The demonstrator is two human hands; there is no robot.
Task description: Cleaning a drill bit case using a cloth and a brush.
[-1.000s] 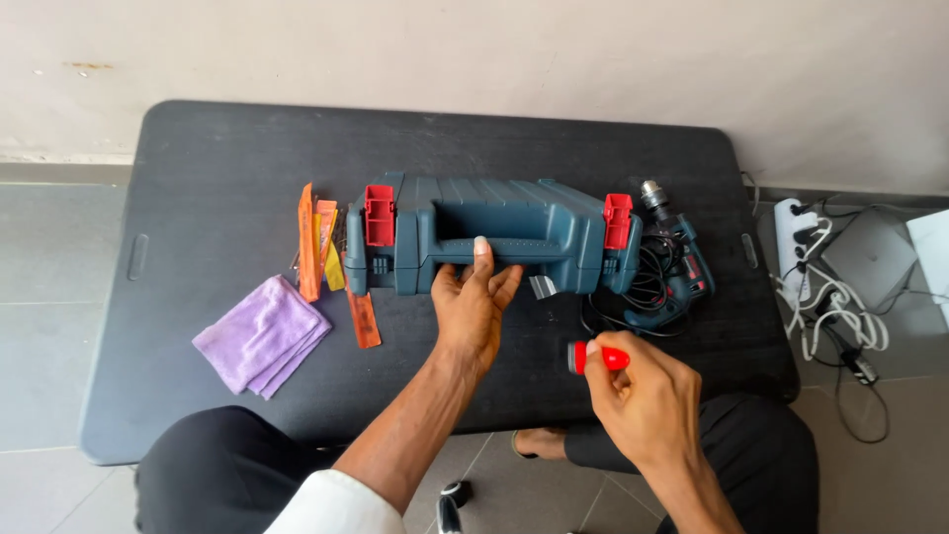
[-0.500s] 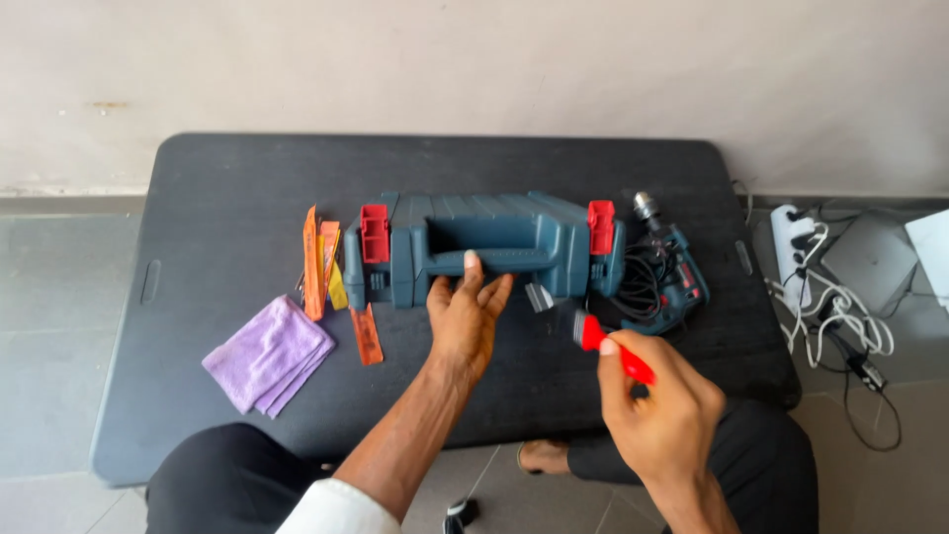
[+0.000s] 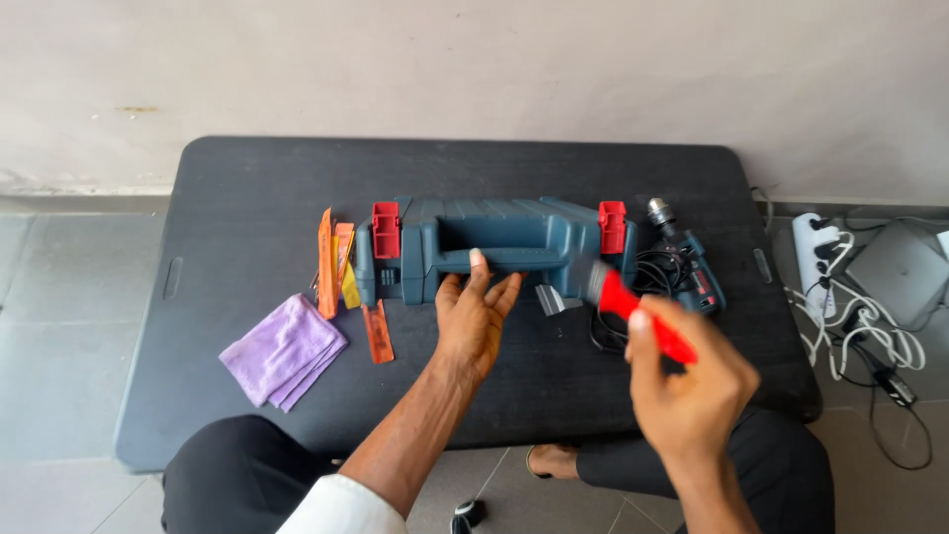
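A teal plastic tool case (image 3: 504,242) with red latches stands on its edge in the middle of a black table (image 3: 247,188). My left hand (image 3: 476,316) rests flat against the case's front, fingertips on its handle. My right hand (image 3: 687,386) is raised near the case's right end and grips a red-handled brush (image 3: 638,311), its grey bristle end pointing toward the case beside the right red latch (image 3: 613,226).
A teal power drill (image 3: 687,267) with coiled black cord lies right of the case. Orange and yellow strips (image 3: 336,262) and a folded purple cloth (image 3: 284,348) lie left. A small grey piece (image 3: 551,298) sits by the case. A power strip and cables (image 3: 840,297) lie on the floor at right.
My right hand has risen and moved forward, swinging the red brush up from near the table's front to the case's right end. My left hand stays on the case.
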